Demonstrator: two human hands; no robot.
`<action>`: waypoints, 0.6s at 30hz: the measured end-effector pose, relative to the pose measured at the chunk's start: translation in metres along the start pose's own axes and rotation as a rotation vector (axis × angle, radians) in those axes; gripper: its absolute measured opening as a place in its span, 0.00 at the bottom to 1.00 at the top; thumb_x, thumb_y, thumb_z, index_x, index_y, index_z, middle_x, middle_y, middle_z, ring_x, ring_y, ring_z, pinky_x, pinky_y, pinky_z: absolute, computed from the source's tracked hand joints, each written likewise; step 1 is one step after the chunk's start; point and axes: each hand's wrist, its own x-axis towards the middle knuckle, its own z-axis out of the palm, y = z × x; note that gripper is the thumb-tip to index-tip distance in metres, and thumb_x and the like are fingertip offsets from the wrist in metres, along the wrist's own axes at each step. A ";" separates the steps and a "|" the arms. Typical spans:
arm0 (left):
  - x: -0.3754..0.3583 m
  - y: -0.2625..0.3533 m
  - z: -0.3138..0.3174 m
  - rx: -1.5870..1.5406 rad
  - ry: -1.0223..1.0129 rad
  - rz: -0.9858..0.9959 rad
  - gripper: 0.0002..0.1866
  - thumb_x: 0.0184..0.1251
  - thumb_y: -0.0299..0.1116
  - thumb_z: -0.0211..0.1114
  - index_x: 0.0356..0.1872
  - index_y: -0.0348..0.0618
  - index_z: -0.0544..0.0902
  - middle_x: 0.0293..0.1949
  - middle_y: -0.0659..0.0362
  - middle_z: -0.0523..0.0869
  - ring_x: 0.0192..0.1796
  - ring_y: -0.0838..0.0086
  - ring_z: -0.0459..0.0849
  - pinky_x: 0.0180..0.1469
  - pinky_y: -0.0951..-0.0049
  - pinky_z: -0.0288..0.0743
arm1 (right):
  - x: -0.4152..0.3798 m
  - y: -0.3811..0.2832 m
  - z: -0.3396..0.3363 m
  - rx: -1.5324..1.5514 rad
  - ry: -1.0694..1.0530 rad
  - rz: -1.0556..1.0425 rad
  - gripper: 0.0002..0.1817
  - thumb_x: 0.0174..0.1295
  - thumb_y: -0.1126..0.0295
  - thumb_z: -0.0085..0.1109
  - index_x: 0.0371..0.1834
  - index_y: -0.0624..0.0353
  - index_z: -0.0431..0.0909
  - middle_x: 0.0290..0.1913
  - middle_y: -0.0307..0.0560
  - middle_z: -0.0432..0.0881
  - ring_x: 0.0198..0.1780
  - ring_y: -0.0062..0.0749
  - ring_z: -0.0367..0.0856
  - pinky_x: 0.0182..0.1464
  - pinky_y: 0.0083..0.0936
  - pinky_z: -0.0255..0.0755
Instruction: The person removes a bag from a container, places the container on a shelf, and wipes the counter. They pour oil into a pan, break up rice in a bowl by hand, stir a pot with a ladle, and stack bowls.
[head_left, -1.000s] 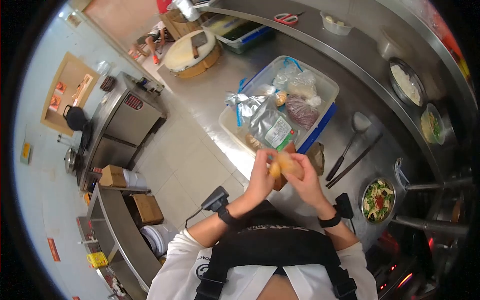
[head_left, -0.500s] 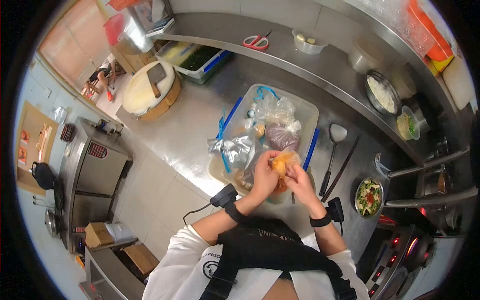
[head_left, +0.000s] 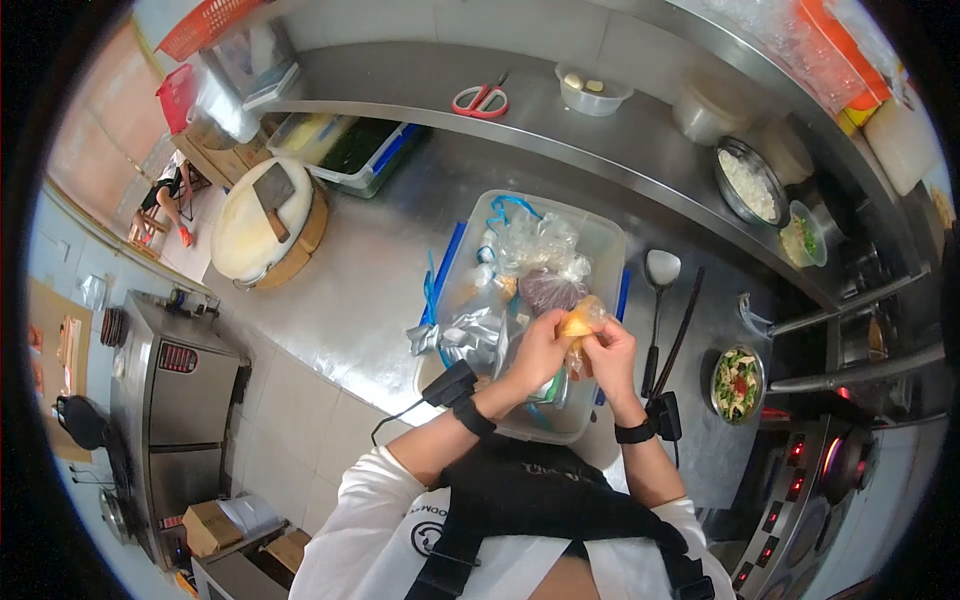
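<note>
My left hand (head_left: 542, 352) and my right hand (head_left: 611, 358) are side by side, fingers closed on a clear plastic bag (head_left: 580, 324) with a yellow-orange tint at its gathered neck. The bag's lower part is mostly hidden between my hands. Under them stands a translucent plastic bin (head_left: 606, 215) with blue latches along its sides. Inside it, beyond my fingers, lie a bag of purplish-brown contents (head_left: 553, 290), another clear knotted bag (head_left: 535, 240) and a silvery bag (head_left: 474, 333). A blue tie hangs at the bin's left side.
Right of the bin lie a ladle-like turner (head_left: 661, 272) and dark chopsticks (head_left: 683, 330). A bowl of sliced food (head_left: 738, 384) is farther right. Left stands a round chopping block (head_left: 246, 250) with a cleaver (head_left: 272, 200). Scissors (head_left: 481, 100) rest on the shelf. A seated person (head_left: 170, 200) is far left.
My view has shifted, so most of the surroundings appear farther left. Both hands stay on the bag and have turned a little; its reddish lower part, visible below them before, is now mostly hidden.
</note>
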 end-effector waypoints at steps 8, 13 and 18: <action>0.019 -0.023 -0.009 -0.157 -0.195 0.136 0.07 0.62 0.31 0.59 0.37 0.39 0.78 0.24 0.65 0.74 0.29 0.79 0.73 0.35 0.79 0.67 | 0.032 0.029 -0.009 0.200 -0.129 0.141 0.02 0.53 0.81 0.51 0.27 0.66 0.74 0.31 0.37 0.76 0.33 0.17 0.73 0.37 0.14 0.67; 0.035 -0.008 -0.022 -0.714 -0.137 -0.283 0.07 0.63 0.31 0.58 0.40 0.41 0.77 0.17 0.71 0.68 0.15 0.91 0.57 0.18 0.87 0.49 | 0.057 0.010 -0.012 0.206 -0.276 0.125 0.02 0.53 0.79 0.53 0.25 0.64 0.74 0.31 0.35 0.75 0.33 0.15 0.72 0.36 0.13 0.67; 0.049 0.003 -0.025 -0.887 0.016 -0.322 0.16 0.62 0.26 0.58 0.50 0.37 0.69 0.22 0.68 0.71 0.15 0.90 0.59 0.16 0.88 0.49 | 0.090 0.002 -0.018 0.059 -0.418 0.172 0.02 0.53 0.79 0.53 0.26 0.64 0.75 0.28 0.35 0.75 0.31 0.14 0.72 0.34 0.14 0.67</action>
